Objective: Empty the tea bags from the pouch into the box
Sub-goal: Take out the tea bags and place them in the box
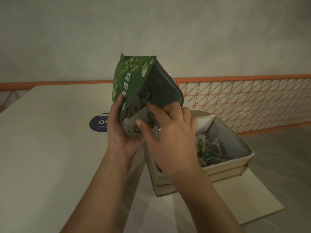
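A green pouch (134,81) with leaf print is held upside down above the table, its open mouth facing me and down. My left hand (121,132) grips its left side from below. My right hand (168,135) has its fingers at the pouch mouth, on the dark inner flap, with tea bags (134,120) showing in the opening. Below and to the right stands an open cardboard box (223,167) with several tea bags (208,150) lying inside. My right wrist hides the box's left part.
The box rests on a pale table (42,148) with a flat cardboard sheet (244,199) under it. A round purple sticker (98,123) lies on the table behind my left hand. An orange wire-mesh fence (244,101) runs along the back right.
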A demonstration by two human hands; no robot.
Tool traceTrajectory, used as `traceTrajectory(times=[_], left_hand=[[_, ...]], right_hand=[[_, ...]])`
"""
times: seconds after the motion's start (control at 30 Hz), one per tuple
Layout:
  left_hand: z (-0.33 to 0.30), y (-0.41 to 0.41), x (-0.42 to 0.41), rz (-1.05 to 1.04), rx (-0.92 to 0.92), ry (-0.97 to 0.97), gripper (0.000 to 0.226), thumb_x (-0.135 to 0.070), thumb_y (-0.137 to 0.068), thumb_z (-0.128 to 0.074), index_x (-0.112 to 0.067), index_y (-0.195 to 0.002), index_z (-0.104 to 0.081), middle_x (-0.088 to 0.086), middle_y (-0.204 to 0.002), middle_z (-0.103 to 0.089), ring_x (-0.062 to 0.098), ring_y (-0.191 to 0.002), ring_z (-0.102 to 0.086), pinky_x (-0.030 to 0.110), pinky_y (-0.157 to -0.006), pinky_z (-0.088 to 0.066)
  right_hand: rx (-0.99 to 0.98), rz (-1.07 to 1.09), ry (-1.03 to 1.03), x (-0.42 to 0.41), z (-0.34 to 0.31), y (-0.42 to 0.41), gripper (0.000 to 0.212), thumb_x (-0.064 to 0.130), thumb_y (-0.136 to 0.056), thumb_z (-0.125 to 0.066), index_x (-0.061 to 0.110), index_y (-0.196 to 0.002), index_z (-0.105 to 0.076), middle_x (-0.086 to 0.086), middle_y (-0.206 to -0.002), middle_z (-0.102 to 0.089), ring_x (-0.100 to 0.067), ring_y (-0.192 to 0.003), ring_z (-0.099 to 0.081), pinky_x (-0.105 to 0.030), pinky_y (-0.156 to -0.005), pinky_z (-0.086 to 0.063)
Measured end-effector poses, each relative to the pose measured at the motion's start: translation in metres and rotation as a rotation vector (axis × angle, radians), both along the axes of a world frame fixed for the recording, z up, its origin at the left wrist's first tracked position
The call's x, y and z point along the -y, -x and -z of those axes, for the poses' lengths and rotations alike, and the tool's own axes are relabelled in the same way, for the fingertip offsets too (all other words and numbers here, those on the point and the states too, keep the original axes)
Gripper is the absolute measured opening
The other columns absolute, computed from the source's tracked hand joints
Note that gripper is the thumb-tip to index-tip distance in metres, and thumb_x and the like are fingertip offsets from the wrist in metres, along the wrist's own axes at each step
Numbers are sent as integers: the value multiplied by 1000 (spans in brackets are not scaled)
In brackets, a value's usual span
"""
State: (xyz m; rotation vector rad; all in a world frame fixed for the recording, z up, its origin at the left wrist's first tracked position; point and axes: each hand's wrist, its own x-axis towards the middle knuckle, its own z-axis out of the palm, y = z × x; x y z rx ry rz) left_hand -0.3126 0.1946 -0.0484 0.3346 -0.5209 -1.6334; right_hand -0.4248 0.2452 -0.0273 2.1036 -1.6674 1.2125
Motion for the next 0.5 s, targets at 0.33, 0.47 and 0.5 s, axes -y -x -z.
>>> traceTrajectory(times=[0.33, 0.47, 0.5], left_hand=[[2, -2, 2, 65, 15, -16, 72, -55, -94, -49, -14, -153, -42, 14, -147, -46, 31, -129, -46, 39, -102, -45], [1, -1, 3, 46, -31, -39, 70, -51, -91, -57, -19, -152, -45, 9, -162, -34, 29, -141, -42, 42, -109, -44], [1, -1, 3, 42, -47, -41, 70, -50, -89, -61, -20, -151, -47, 9, -162, -35, 29, -143, -41, 42, -111, -43]], right_hand=[[486, -304, -48, -3, 3, 14, 8, 35, -88, -62, 31, -93, -68, 10, -100, -52, -8, -98, -50, -25, -85, -36], [694, -469, -243, -14, 4, 31, 5, 30, -89, -66, 28, -85, -68, 9, -104, -50, -10, -98, -58, -24, -82, -50], [667, -484, -300, -17, 6, 34, 5, 32, -86, -67, 30, -82, -68, 9, -105, -50, -10, -101, -57, -26, -83, -51]])
